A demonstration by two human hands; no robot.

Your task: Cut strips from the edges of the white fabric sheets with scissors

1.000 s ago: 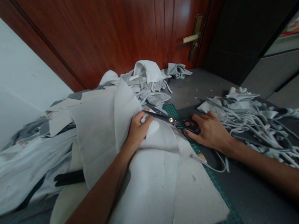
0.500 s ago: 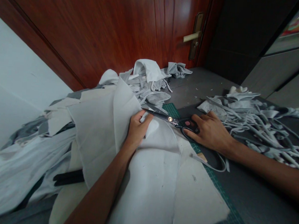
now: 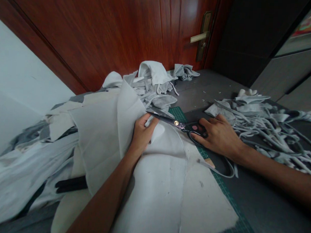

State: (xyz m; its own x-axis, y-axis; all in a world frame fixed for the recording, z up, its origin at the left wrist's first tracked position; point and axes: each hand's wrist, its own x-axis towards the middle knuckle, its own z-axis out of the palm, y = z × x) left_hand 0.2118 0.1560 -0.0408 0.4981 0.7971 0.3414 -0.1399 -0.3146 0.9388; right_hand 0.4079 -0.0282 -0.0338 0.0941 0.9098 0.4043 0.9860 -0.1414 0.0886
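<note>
In my right hand [image 3: 218,137] is a pair of black-handled scissors [image 3: 176,123], fingers and thumb through the handles. Its blades point left, nearly closed, across the edge of the pale grey fabric [image 3: 160,179]. Thumb and fingers of my left hand [image 3: 143,129] pinch a fold of this fabric right beside the blade tips. The fabric drapes toward me and rises to the left of my left wrist. Beneath it lies a green cutting mat [image 3: 178,114], mostly covered. A thin grey strip [image 3: 221,174] curls below my right hand.
Fabric scraps [image 3: 156,92] are heaped at the back near the wooden door [image 3: 110,30]. A tangled pile of grey strips [image 3: 269,129] lies on the dark table [image 3: 266,195] at right. More cloth [image 3: 51,152] is piled at left, beside a white wall [image 3: 22,64].
Almost nothing differs. The whole view has shifted very slightly; both hands, the scissors and the fabric keep the same places relative to each other.
</note>
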